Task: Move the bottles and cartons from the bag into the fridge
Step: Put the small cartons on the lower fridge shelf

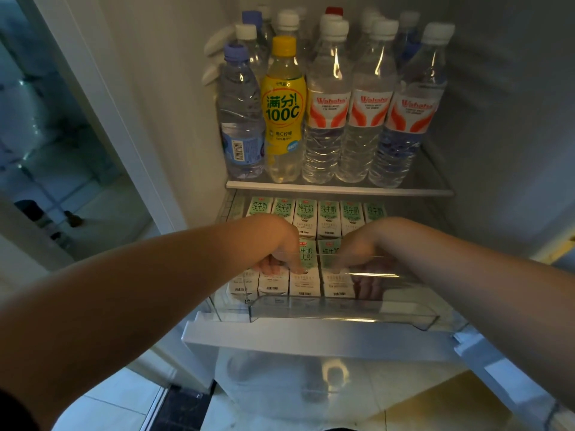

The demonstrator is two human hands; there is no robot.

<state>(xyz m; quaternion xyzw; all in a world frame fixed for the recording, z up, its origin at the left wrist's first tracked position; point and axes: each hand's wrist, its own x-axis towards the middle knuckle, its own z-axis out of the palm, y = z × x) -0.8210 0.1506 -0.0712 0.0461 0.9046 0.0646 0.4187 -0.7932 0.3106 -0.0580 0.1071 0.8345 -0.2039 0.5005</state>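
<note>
- Left hand (280, 247) reaches into the clear drawer (342, 312), fingers curled over one of the cartons (328, 217) in front.
- Right hand (357, 247) is on the cartons just beside it; it is blurred, so I cannot tell its grip.
- Cartons stand in rows in the drawer.
- Bottles (326, 113) stand upright on the shelf (339, 188) above.

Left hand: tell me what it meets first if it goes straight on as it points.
The left hand points down into the clear plastic drawer; first come the white-and-green milk cartons under its fingers, probably touching them, though the drawer wall blurs that.
</note>
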